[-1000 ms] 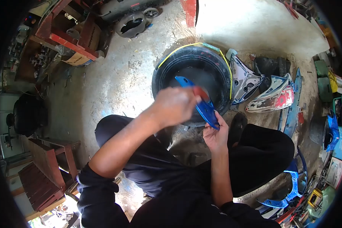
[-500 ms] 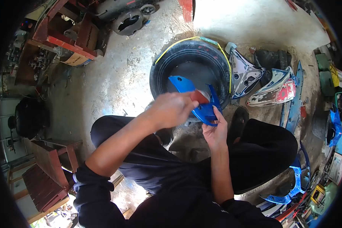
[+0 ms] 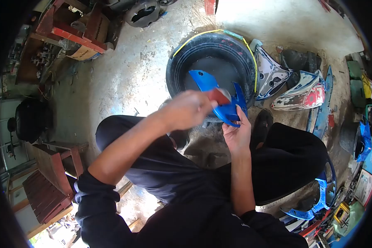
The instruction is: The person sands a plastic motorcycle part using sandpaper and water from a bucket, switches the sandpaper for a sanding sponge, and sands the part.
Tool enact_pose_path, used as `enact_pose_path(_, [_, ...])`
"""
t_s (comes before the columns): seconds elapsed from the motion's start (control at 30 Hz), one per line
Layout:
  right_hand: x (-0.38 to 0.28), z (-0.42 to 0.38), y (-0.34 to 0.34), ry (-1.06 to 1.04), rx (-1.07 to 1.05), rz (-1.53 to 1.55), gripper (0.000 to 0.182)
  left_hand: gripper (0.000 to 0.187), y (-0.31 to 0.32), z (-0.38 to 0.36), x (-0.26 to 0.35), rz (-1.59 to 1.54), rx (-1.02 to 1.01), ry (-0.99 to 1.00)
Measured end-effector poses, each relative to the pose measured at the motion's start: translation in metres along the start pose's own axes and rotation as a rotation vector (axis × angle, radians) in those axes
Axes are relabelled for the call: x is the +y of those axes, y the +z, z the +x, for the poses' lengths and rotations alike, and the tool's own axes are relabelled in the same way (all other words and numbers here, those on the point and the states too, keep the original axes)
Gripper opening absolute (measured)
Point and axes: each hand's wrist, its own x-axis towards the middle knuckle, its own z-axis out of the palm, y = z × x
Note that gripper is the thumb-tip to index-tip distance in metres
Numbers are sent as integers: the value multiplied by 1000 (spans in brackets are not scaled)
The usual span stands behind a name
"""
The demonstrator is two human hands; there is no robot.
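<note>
A glossy blue plastic motorcycle panel [image 3: 202,80], with curved prongs, is held at a tilt over the near side of a round black tub [image 3: 178,97]. My right hand [image 3: 239,131] grips its near end from below, the thumb on top. My left hand [image 3: 188,109], slightly blurred, is closed on a reddish-brown piece of sandpaper [image 3: 220,96] that lies against the panel's upper face. The sandpaper's far edge looks pale and curled. My left fingertips are partly hidden.
A yellow strip [image 3: 194,39] runs along the tub's rim. Right of it lie a grey-and-white panel [image 3: 272,74], a red-and-white sanded panel [image 3: 304,96] and a long blue panel [image 3: 321,111]. Another blue part [image 3: 322,194] rests beyond my right knee. Wooden benches [image 3: 56,177] stand left.
The view has shifted slightly. Both hands and the blue panel now appear a little higher and farther right in view. The grips stay the same, with the sandpaper still against the panel.
</note>
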Motion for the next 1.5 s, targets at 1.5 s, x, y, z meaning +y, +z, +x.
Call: enact_pose_path(1.5, [-5, -2, -5, -120, -69, -9, 23, 40, -2, 27, -2, 261, 360, -121])
